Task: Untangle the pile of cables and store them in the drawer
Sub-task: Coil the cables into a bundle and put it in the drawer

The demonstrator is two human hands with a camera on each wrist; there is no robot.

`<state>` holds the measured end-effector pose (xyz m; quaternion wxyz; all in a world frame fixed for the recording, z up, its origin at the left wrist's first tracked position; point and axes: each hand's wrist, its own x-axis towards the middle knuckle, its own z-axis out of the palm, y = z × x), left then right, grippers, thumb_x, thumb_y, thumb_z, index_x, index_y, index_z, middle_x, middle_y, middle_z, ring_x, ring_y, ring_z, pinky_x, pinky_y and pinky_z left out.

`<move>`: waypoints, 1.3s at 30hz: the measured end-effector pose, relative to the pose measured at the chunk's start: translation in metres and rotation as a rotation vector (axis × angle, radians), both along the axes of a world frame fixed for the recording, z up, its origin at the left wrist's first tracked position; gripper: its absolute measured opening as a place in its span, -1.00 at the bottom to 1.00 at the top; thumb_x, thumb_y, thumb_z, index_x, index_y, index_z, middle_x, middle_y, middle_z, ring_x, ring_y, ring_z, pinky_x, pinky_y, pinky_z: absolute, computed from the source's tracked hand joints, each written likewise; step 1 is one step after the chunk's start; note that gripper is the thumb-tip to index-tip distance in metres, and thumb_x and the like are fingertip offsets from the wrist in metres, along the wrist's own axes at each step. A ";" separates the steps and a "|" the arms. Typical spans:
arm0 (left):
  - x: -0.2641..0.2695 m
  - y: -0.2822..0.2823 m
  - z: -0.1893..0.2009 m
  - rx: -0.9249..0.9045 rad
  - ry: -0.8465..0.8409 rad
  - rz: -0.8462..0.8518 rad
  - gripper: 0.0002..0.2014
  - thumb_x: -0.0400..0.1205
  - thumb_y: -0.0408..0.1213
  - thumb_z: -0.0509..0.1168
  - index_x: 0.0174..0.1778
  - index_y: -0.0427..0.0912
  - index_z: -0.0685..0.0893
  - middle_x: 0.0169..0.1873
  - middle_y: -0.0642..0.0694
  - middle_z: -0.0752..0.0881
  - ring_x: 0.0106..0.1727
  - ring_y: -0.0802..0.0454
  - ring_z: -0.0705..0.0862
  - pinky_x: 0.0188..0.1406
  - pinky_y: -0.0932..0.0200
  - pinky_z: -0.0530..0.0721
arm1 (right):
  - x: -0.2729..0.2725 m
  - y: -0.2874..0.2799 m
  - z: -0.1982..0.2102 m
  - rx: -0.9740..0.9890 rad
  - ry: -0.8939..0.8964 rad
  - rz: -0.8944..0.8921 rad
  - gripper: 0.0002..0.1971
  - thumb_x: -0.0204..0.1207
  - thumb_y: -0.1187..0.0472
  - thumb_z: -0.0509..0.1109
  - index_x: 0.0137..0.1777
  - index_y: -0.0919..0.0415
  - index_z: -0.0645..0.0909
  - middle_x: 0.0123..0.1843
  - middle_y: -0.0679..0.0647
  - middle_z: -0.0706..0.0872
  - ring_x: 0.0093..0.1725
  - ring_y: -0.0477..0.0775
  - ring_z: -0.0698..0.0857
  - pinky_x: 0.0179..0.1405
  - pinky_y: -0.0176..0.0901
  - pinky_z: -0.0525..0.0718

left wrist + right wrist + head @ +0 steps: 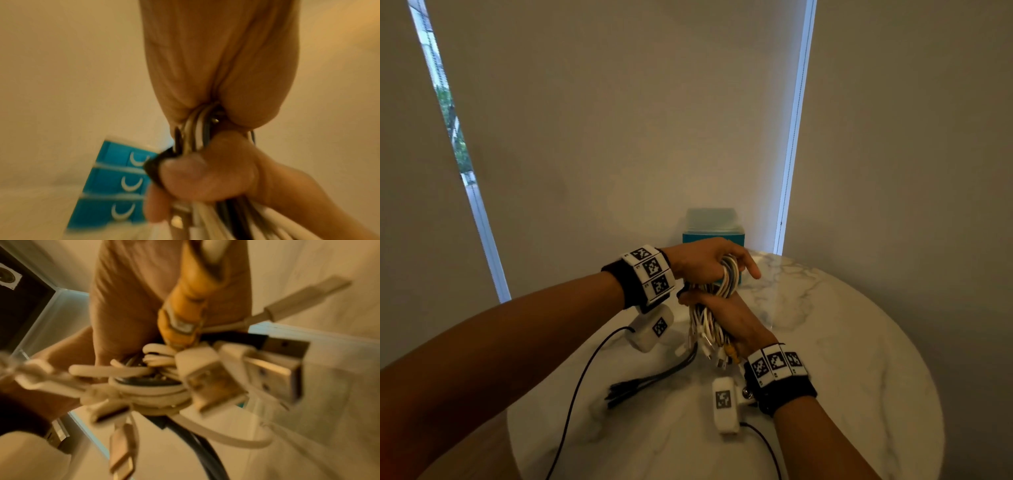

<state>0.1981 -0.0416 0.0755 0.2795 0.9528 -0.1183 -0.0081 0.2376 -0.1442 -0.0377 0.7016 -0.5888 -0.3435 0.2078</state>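
A bundle of white, grey and black cables is held up over the round marble table. My left hand grips the bundle's looped top, with the index finger sticking out to the right. Just below, my right hand is wrapped round the bundle's middle. Plug ends hang under the right hand, among them a yellow connector and USB plugs. A black strand trails from the bundle onto the table. The teal drawer unit stands behind the hands, its drawers pushed in.
The drawer unit sits at the table's far edge against a pale blind. Thin black leads run from the wrist cameras across the near part of the table. A bright window strip rises to the right of the drawers.
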 end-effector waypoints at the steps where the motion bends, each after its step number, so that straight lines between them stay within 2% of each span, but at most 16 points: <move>1: 0.000 0.001 0.001 0.004 -0.004 0.017 -0.36 0.46 -0.53 0.23 0.40 0.09 0.75 0.33 -0.32 0.72 0.42 -0.31 0.68 0.44 -0.35 0.69 | 0.001 -0.001 0.002 0.026 -0.001 -0.028 -0.79 0.47 0.29 0.66 0.07 0.03 0.90 0.16 0.15 0.91 0.28 0.31 0.83 0.47 0.37 0.72; 4: 0.002 0.012 0.006 0.001 -0.032 0.032 -0.33 0.62 -0.44 0.47 0.65 0.08 0.54 0.53 -0.01 0.63 0.48 0.00 0.66 0.49 -0.02 0.69 | 0.005 -0.004 0.007 0.157 0.041 -0.107 -0.75 0.59 0.37 0.55 0.00 -0.03 0.90 0.12 0.06 0.93 0.28 0.29 0.83 0.30 0.16 0.82; 6: -0.002 0.018 0.009 0.029 -0.115 0.082 -0.35 0.62 -0.23 0.60 0.63 0.06 0.56 0.46 0.05 0.65 0.38 0.07 0.70 0.36 0.13 0.72 | 0.013 -0.006 0.004 0.197 0.084 -0.142 -0.72 0.60 0.38 0.54 0.20 0.03 0.84 0.19 0.07 0.92 0.26 0.16 0.86 0.31 0.06 0.81; 10: -0.011 0.021 0.009 0.150 -0.408 0.305 -0.61 0.45 0.09 0.71 0.08 -0.04 0.89 -0.13 0.14 0.83 -0.17 0.33 0.74 -0.20 0.42 0.61 | 0.032 -0.004 -0.007 0.123 0.098 -0.243 -0.54 0.50 0.14 0.68 0.40 0.05 0.75 0.21 0.00 0.91 0.25 0.05 0.87 0.45 0.25 0.76; 13: -0.009 0.018 0.003 0.155 -0.414 0.355 -0.69 0.42 0.08 0.73 -0.13 -0.06 0.92 -0.32 0.15 0.82 -0.27 0.28 0.75 -0.21 0.31 0.66 | 0.034 0.002 -0.011 0.072 0.051 -0.263 -0.54 0.56 0.09 0.66 0.44 0.03 0.70 0.24 -0.02 0.89 0.24 0.00 0.87 0.47 0.27 0.74; 18: -0.004 0.011 0.000 0.223 -0.422 0.370 -0.71 0.48 0.04 0.69 -0.19 -0.03 0.76 -0.30 0.12 0.72 -0.21 0.10 0.71 -0.28 0.29 0.49 | 0.035 -0.002 -0.012 0.089 0.040 -0.250 -0.42 0.43 0.00 0.74 0.44 0.01 0.70 0.24 -0.05 0.90 0.24 -0.01 0.87 0.43 0.18 0.76; 21: -0.001 0.008 -0.001 0.216 -0.430 0.361 -0.75 0.52 -0.07 0.67 -0.18 -0.09 0.75 -0.17 0.01 0.77 -0.08 -0.01 0.74 -0.19 0.16 0.54 | 0.035 -0.004 -0.009 0.080 0.032 -0.267 -0.37 0.35 -0.12 0.75 0.40 0.04 0.72 0.17 -0.04 0.91 0.18 -0.04 0.88 0.39 0.14 0.79; 24: -0.001 0.001 0.000 0.215 -0.397 0.354 -0.74 0.53 -0.03 0.67 -0.16 -0.02 0.72 -0.07 0.03 0.77 -0.01 0.02 0.71 -0.07 0.08 0.59 | 0.042 -0.007 -0.008 0.044 -0.011 -0.254 -0.56 0.66 0.13 0.57 0.49 0.21 0.63 0.13 -0.08 0.81 -0.02 -0.45 0.80 0.11 -0.45 0.76; 25: 0.000 0.000 0.001 0.211 -0.373 0.343 -0.74 0.52 -0.01 0.67 -0.16 0.02 0.72 -0.06 0.06 0.78 0.00 0.04 0.72 -0.06 0.08 0.61 | 0.043 -0.008 -0.008 0.049 -0.012 -0.253 -0.59 0.70 0.18 0.52 0.50 0.21 0.60 0.15 -0.07 0.79 -0.04 -0.50 0.78 0.04 -0.51 0.73; 26: 0.001 0.002 0.001 0.189 -0.347 0.324 -0.75 0.52 0.01 0.67 -0.17 0.05 0.73 -0.07 0.09 0.79 -0.01 0.08 0.73 -0.07 0.12 0.62 | 0.043 -0.008 -0.007 0.053 0.005 -0.268 -0.61 0.69 0.18 0.53 0.48 0.17 0.61 0.20 -0.03 0.80 0.03 -0.42 0.81 0.13 -0.41 0.77; 28: 0.004 0.009 0.001 0.067 -0.306 0.272 -0.77 0.54 0.02 0.66 -0.11 0.00 0.80 -0.09 0.13 0.83 -0.03 0.17 0.76 -0.07 0.23 0.63 | 0.042 -0.012 -0.006 0.077 0.054 -0.281 -0.56 0.62 0.10 0.61 0.46 0.11 0.66 0.28 0.07 0.86 0.24 -0.05 0.86 0.36 0.04 0.80; 32: -0.006 0.008 -0.004 -0.122 -0.292 0.173 -0.56 0.68 0.08 0.50 0.44 0.00 0.77 0.20 0.25 0.68 0.29 0.21 0.66 0.32 0.30 0.66 | 0.047 -0.024 -0.001 0.276 0.266 -0.278 -0.61 0.57 0.05 0.64 0.32 0.21 0.79 0.11 0.20 0.92 0.15 0.25 0.89 0.18 0.13 0.85; 34: -0.006 -0.002 -0.017 -0.123 -0.162 0.163 -0.44 0.76 0.15 0.36 0.60 -0.10 0.60 0.18 0.25 0.58 0.31 0.22 0.57 0.26 0.51 0.61 | 0.051 -0.027 -0.003 0.364 0.435 -0.183 -0.40 0.47 -0.06 0.71 0.43 0.25 0.77 0.34 0.32 0.84 0.37 0.37 0.81 0.48 0.33 0.72; 35: -0.003 -0.005 -0.026 -0.098 -0.050 0.151 -0.39 0.75 0.29 0.27 0.55 -0.09 0.59 0.21 0.21 0.66 0.29 0.22 0.63 0.28 0.47 0.65 | 0.052 -0.028 -0.005 0.384 0.488 -0.124 -0.33 0.51 -0.09 0.69 0.52 0.26 0.71 0.48 0.36 0.75 0.51 0.42 0.72 0.63 0.39 0.58; 37: 0.005 -0.007 -0.045 -0.058 0.138 0.120 -0.16 0.63 0.58 0.10 0.44 -0.09 0.73 0.24 0.03 0.84 0.24 0.08 0.81 0.43 0.04 0.75 | 0.049 -0.031 -0.003 0.398 0.557 -0.045 -0.32 0.62 -0.11 0.59 0.63 0.26 0.61 0.57 0.36 0.69 0.58 0.41 0.66 0.72 0.36 0.47; 39: 0.010 -0.003 -0.051 -0.138 0.261 0.135 -0.19 0.66 0.53 0.11 0.29 -0.15 0.84 0.12 -0.11 0.91 0.12 -0.03 0.89 0.35 -0.07 0.81 | 0.049 -0.034 -0.003 0.381 0.572 0.005 -0.34 0.64 -0.11 0.56 0.64 0.24 0.60 0.55 0.35 0.71 0.55 0.41 0.69 0.71 0.34 0.49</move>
